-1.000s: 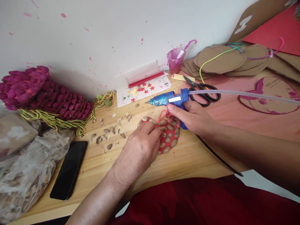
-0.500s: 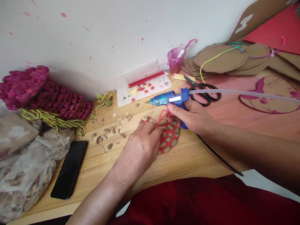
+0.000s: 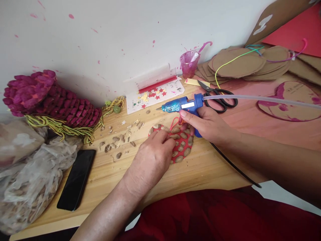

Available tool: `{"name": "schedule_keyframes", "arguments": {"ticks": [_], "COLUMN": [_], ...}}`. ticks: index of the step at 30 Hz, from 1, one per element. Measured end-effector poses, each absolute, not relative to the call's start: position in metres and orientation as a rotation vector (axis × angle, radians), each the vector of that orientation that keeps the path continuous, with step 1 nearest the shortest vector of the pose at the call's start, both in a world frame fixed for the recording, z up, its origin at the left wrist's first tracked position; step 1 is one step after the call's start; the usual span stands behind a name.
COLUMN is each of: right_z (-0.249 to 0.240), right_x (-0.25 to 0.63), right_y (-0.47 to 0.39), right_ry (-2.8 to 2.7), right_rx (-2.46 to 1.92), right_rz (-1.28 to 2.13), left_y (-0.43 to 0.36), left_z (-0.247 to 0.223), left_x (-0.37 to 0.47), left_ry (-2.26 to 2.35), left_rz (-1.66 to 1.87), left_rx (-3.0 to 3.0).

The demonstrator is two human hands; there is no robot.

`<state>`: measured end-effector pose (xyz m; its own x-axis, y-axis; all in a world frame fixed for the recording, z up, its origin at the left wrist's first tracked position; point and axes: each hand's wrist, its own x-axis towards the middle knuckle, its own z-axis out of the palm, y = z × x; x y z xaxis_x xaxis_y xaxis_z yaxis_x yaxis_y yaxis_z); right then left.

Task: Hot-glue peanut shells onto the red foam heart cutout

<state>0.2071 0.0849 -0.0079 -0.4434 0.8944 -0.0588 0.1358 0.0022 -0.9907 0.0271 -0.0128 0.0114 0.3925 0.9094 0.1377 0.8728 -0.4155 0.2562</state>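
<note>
A blue hot glue gun (image 3: pixel 191 105) is in my right hand (image 3: pixel 212 125), its nozzle pointing left above the table and a clear glue stick running out of its back. Under it lies a red disc (image 3: pixel 182 148) covered with peanuts in their shells (image 3: pixel 187 152), with a loop of orange-red cord (image 3: pixel 174 123) at its top. My left hand (image 3: pixel 155 150) rests over the disc's left part, fingers bent and closed together. Its fingertips are hidden, so whatever they pinch or press cannot be seen. Loose peanuts and shell bits (image 3: pixel 122 137) lie to the left.
Black scissors (image 3: pixel 220 98) lie behind the glue gun. Star stickers on a sheet (image 3: pixel 130 104), a pink-stained cup (image 3: pixel 188 65) and stacked cardboard discs (image 3: pixel 237 63) line the wall. At left are a phone (image 3: pixel 76 180), a plastic bag of peanuts (image 3: pixel 32 187) and magenta peanut-covered discs (image 3: pixel 67 107).
The view has shifted slightly. Both hands stay nearly where they were, the right still holding the glue gun and the left still over the disc.
</note>
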Motion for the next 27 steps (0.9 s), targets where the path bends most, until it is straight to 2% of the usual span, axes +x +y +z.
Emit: {"name": "schedule_keyframes", "arguments": {"ticks": [11, 27], "right_z": [-0.004, -0.004], "right_x": [0.206, 0.207], "right_y": [0.085, 0.085], "right_ry": [-1.588, -1.573], "right_rx": [-1.081, -1.061], "right_rz": [1.547, 1.515], "left_y": [-0.014, -0.035], "left_z": [0.021, 0.032], "left_x": [0.006, 0.032], "left_ry": [1.524, 1.563], "left_rz": [0.664, 0.096], "left_rx": [2.432, 2.709]}}
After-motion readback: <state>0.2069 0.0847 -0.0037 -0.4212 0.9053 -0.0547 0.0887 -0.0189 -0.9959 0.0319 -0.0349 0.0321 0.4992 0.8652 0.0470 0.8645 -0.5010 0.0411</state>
